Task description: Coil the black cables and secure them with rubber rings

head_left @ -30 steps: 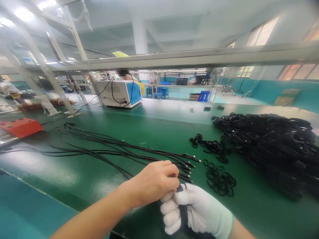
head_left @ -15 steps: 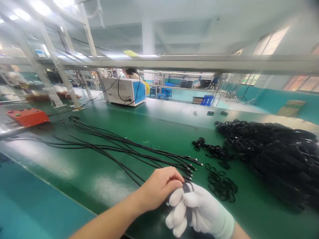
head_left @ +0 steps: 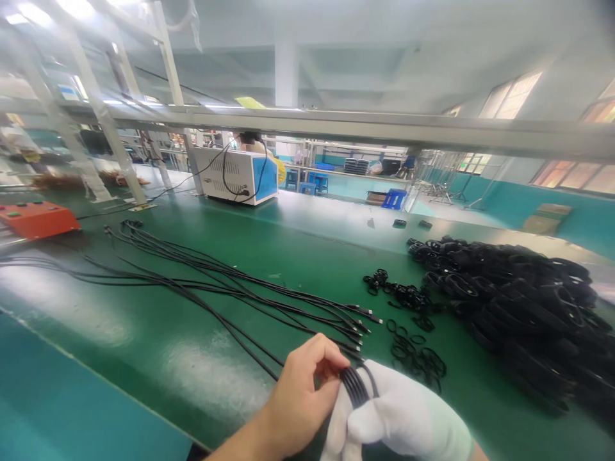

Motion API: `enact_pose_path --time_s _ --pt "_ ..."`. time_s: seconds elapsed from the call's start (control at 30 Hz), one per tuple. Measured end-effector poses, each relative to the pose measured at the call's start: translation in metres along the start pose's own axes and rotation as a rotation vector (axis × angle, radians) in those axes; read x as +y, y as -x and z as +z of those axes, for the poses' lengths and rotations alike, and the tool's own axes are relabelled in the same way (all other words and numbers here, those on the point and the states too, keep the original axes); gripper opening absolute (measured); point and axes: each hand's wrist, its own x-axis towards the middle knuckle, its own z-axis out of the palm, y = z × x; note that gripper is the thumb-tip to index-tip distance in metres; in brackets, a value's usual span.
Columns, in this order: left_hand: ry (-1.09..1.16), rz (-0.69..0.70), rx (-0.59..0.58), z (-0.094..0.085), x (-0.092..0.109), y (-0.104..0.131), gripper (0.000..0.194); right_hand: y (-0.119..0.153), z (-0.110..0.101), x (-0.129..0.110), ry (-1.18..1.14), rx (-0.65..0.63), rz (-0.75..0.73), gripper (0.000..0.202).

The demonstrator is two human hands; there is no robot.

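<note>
A black cable (head_left: 354, 387) is wound into a small flat coil between my hands, at the bottom middle of the head view. My bare left hand (head_left: 305, 384) pinches the coil's upper left edge between thumb and fingertips. My right hand (head_left: 408, 413), in a white glove, is closed around the coil with its thumb across the strands. One loop stands a little apart on the glove side. The cable's ends are hidden by my hands. Just beyond my left hand lie the plug ends of several straight black USB cables (head_left: 230, 278).
Small black bands (head_left: 418, 355) lie loose right of my hands, beside a large pile of coiled black cables (head_left: 509, 314). A white and blue machine (head_left: 237, 176) stands at the back under a metal rail (head_left: 336, 125). An orange button box (head_left: 41, 218) is at the left.
The view has shifted slightly to the right. My left hand has turned, with its thumb and fingers now arched at the coil's edge, and more of the coiled strands show.
</note>
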Motion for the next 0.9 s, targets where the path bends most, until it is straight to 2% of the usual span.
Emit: enact_pose_path --time_s 0.17,0.33,0.4,0.5,0.57,0.67,0.73,0.9 --pt "-0.139 0.25 0.124 0.011 -0.002 0.005 0.019 0.007 0.0 0.0 0.062 -0.005 0.039 0.023" --pt "-0.163 0.489 0.22 0.015 0.003 0.009 0.025 0.02 0.009 -0.012 0.168 0.028 0.083 0.029" --pt "-0.181 0.49 0.211 0.012 0.008 0.011 0.028 0.025 0.014 -0.02 0.18 0.035 0.089 0.03" --pt "-0.23 0.42 0.036 0.004 0.021 0.012 0.033 0.03 0.019 -0.031 0.197 0.057 0.097 0.031" --pt "-0.243 0.442 -0.046 0.0 0.029 0.012 0.033 0.031 0.024 -0.038 0.209 0.067 0.107 0.031" --pt "-0.224 0.519 0.022 -0.004 0.037 0.012 0.028 0.029 0.033 -0.043 0.23 0.076 0.121 0.032" --pt "-0.199 0.52 0.057 -0.004 0.04 0.012 0.027 0.029 0.042 -0.044 0.247 0.091 0.122 0.032" --pt "-0.145 0.488 -0.008 -0.008 0.045 0.012 0.028 0.039 0.058 -0.045 0.291 0.188 0.08 0.033"
